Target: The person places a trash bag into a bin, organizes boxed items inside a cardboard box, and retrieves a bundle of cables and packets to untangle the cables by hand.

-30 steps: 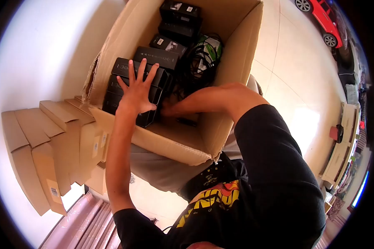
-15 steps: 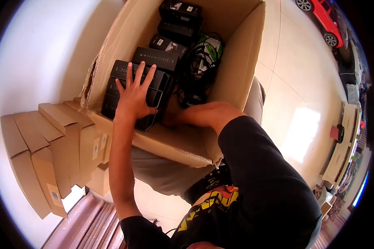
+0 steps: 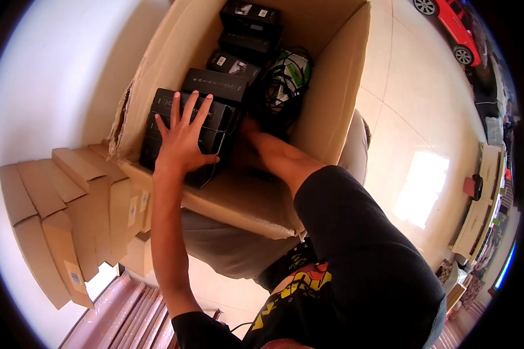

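Inside a large open cardboard box (image 3: 332,99), several small black boxes (image 3: 218,86) stand in a row along the left wall. My left hand (image 3: 183,136) lies spread over the nearest black boxes (image 3: 157,125), its fingers reaching across their tops and the thumb at their right side. My right hand (image 3: 249,129) reaches deep into the cardboard box, just right of those black boxes. Its fingers are hidden behind them and in shadow. A tangle of black cables (image 3: 273,96) lies beyond it, over a green and white package (image 3: 297,72).
Flattened or narrow brown cartons (image 3: 93,198) lean on the left by the white wall. Pinkish wrapped rolls (image 3: 128,317) lie below them. A red toy car (image 3: 457,29) is on the tiled floor (image 3: 402,110) at the upper right. A wooden cabinet (image 3: 477,203) stands at the right.
My right hand has moved forward and deeper along the right side of the black boxes, toward the cables. My left hand stays spread on the boxes, which shifted slightly down and left in view.
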